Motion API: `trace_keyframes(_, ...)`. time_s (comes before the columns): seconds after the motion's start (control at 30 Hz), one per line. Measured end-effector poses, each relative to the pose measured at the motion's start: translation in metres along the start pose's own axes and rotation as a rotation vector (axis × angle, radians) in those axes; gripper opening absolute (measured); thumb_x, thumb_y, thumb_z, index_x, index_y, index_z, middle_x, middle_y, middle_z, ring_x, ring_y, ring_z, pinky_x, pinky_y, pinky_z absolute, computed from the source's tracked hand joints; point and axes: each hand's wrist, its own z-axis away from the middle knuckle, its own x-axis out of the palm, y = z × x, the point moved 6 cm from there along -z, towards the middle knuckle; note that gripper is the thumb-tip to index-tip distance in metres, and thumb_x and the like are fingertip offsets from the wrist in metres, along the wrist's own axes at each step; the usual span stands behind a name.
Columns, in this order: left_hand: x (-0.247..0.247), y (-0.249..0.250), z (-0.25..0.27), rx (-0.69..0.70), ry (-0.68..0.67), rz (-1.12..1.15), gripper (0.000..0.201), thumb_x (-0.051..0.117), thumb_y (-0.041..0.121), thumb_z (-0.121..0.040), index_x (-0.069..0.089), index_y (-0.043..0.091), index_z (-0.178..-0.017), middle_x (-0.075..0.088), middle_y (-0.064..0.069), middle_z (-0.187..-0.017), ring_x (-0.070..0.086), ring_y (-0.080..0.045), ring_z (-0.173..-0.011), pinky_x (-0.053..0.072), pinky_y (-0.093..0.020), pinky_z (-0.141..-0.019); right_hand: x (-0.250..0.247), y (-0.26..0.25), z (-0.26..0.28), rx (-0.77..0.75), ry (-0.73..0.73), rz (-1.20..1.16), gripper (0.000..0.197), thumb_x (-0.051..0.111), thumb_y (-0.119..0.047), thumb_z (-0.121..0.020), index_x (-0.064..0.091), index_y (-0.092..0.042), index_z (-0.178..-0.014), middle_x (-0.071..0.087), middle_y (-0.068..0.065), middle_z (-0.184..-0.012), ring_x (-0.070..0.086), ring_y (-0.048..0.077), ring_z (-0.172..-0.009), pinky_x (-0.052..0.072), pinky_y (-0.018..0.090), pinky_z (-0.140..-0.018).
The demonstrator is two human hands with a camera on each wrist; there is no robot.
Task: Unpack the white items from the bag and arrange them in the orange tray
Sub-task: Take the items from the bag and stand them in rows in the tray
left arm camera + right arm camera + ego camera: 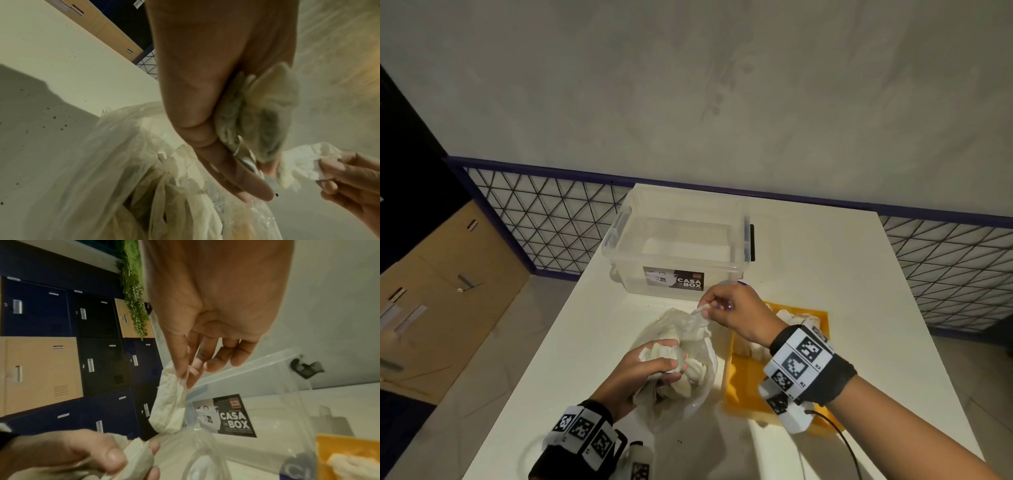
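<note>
A clear plastic bag (681,387) full of white cloth items lies on the white table (825,274), left of the orange tray (743,387). My left hand (650,370) grips a bunched white cloth item (661,356) together with the bag; the same item (263,116) shows in the left wrist view under my fingers (236,170). My right hand (726,308) pinches the tip of another white item (697,317) and holds it up out of the bag; this piece (170,402) hangs from thumb and forefinger. Several white items (801,320) lie in the tray.
A clear lidless storage box (678,246) labelled CASA BOX stands at the table's far side, behind the bag. A wire mesh fence (544,219) runs behind the table. Lockers (61,353) stand to the left. A black cable (842,442) trails from my right wrist.
</note>
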Motion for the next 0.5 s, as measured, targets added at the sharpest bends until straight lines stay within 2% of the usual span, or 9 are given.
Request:
trace_keyframes(0.07, -0.002, -0.002, -0.002, -0.008, 0.011, 0.009, 0.049, 0.071, 0.009, -0.068, 0.061, 0.007, -0.115, 0.069, -0.021, -0.111, 0.071, -0.021, -0.089, 0.057, -0.028, -0.077, -0.016, 0.006, 0.006, 0.017, 0.045, 0.046, 0.01, 0.065, -0.018, -0.084, 0.069, -0.018, -0.093, 0.062, -0.008, -0.081, 0.046, 0.002, -0.071, 0.034, 0.024, -0.074)
trace_keyframes(0.13, -0.005, -0.006, -0.004, -0.019, 0.019, 0.013, 0.052, 0.072, 0.01, -0.068, 0.06, 0.008, -0.118, 0.068, -0.021, -0.114, 0.069, -0.024, -0.092, 0.056, -0.031, -0.081, -0.034, 0.018, 0.014, 0.052, 0.091, 0.147, 0.012, 0.063, -0.018, -0.086, 0.067, -0.018, -0.097, 0.054, -0.015, -0.075, 0.046, 0.006, -0.073, 0.033, 0.025, -0.076)
trace_keyframes(0.23, -0.007, -0.009, -0.008, -0.03, 0.025, 0.024, 0.053, 0.073, 0.011, -0.067, 0.06, 0.008, -0.119, 0.068, -0.021, -0.115, 0.068, -0.028, -0.098, 0.054, -0.035, -0.087, -0.059, 0.053, 0.031, 0.171, 0.125, 0.238, 0.011, 0.061, -0.018, -0.087, 0.067, -0.019, -0.097, 0.058, -0.005, -0.08, 0.05, 0.014, -0.081, 0.037, 0.03, -0.082)
trace_keyframes(0.3, -0.006, -0.008, -0.007, -0.024, 0.015, 0.016, 0.048, 0.073, 0.011, -0.068, 0.063, 0.008, -0.115, 0.069, -0.021, -0.114, 0.069, -0.027, -0.098, 0.055, -0.034, -0.087, -0.069, 0.08, 0.043, 0.259, 0.134, 0.274, 0.007, 0.062, -0.018, -0.086, 0.066, -0.02, -0.091, 0.064, 0.001, -0.083, 0.058, 0.02, -0.084, 0.041, 0.034, -0.085)
trace_keyframes(0.4, -0.004, -0.006, -0.008, -0.016, 0.003, 0.008, 0.045, 0.072, 0.011, -0.068, 0.064, 0.007, -0.112, 0.069, -0.022, -0.113, 0.069, -0.026, -0.095, 0.056, -0.031, -0.083, -0.07, 0.113, 0.057, 0.362, 0.081, 0.391, 0.005, 0.06, -0.018, -0.086, 0.063, -0.019, -0.089, 0.068, 0.003, -0.088, 0.061, 0.023, -0.091, 0.039, 0.03, -0.083)
trace_keyframes(0.5, -0.004, -0.008, -0.011, -0.025, 0.011, 0.007, 0.052, 0.073, 0.012, -0.067, 0.061, 0.007, -0.118, 0.068, -0.022, -0.113, 0.068, -0.028, -0.096, 0.056, -0.031, -0.082, -0.058, 0.138, 0.066, 0.417, 0.0, 0.5, 0.012, 0.054, -0.015, -0.087, 0.051, -0.027, -0.086, 0.065, 0.001, -0.097, 0.057, 0.024, -0.101, 0.031, 0.027, -0.083)
